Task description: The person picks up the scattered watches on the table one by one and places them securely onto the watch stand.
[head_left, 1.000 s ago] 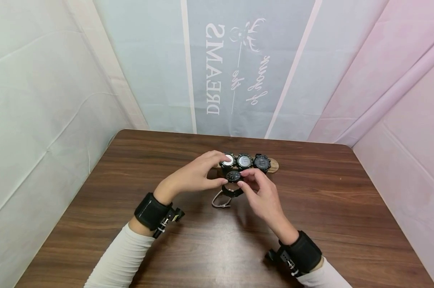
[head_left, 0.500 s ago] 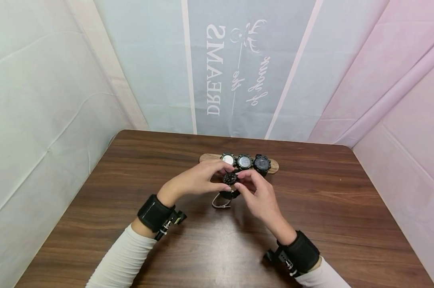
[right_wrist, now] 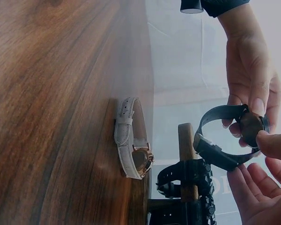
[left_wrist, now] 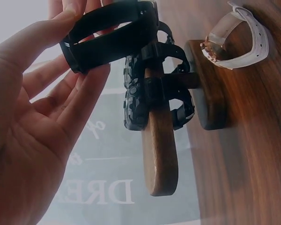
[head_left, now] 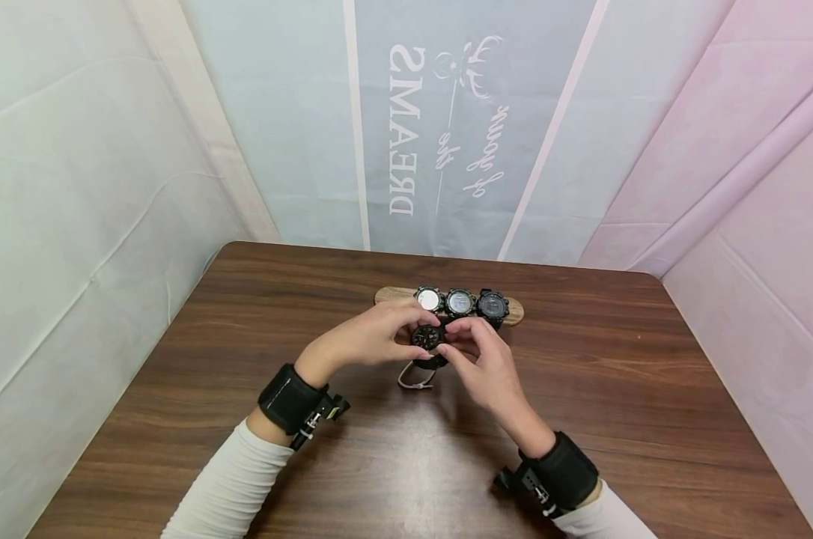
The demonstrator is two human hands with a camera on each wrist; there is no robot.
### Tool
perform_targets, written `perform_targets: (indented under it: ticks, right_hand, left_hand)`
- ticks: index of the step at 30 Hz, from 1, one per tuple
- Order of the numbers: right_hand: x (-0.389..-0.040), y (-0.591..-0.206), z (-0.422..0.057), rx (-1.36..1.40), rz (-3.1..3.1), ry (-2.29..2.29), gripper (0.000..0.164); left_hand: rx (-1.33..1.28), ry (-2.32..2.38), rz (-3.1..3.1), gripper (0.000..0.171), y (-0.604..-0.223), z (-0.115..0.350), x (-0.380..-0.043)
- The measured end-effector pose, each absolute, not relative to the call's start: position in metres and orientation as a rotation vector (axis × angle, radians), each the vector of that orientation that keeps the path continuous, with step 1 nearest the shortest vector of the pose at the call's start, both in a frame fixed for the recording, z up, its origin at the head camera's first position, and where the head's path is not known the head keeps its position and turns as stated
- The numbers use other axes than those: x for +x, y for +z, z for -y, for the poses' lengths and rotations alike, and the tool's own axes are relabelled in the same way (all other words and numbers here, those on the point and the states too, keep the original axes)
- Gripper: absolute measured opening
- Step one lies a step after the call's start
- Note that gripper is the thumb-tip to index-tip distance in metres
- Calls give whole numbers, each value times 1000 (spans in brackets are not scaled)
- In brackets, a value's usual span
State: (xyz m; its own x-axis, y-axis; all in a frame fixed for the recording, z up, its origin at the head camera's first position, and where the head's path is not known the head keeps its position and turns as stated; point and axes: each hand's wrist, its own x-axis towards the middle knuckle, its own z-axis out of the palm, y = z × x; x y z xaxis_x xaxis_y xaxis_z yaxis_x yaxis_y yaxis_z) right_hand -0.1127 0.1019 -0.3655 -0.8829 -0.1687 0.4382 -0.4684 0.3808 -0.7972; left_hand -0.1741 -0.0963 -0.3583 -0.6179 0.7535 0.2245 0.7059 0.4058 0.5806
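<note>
Head view: left hand [head_left: 369,335] and right hand [head_left: 485,364] pinch a black watch [head_left: 426,337] below frame centre; three watches [head_left: 460,302] on a wooden stand [head_left: 394,294] sit above, a white-strapped watch [head_left: 414,386] below, partly covered.

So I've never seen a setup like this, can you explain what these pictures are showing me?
There's no robot here, just a person's bare hands. The wide view comes from a camera worn on the head, looking forward and down. The other two views come from cameras on the wrists, one each, so things look turned sideways. On the wood-grain table is a wooden watch stand carrying three chunky dark wristwatches; a white-strapped wristwatch rests nearer the person. The left hand and right hand together hold a black wristwatch.
</note>
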Motion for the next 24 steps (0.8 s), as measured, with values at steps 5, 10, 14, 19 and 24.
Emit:
perform_targets:
  ticks: [5,10,14,19,24]
  right_hand:
    - [-112,-363,-104,565,2361,1518,22]
    - [-114,-364,-110,556,2358,1495,21]
    - [-124,-373,-121,518,2380,1445,20]
    - [-138,-385,-140,473,2408,1330,20]
    - [-142,-378,-151,463,2378,1263,18]
  left_hand:
    - [1294,955,-2622,38,-357,98,-173]
    - [1255,905,-2709,39,-356,102,-172]
    - [1245,880,-2775,39,-356,107,-172]
    - [1178,888,-2821,39,-356,115,-171]
    - [1104,885,-2869,37,-354,121,-171]
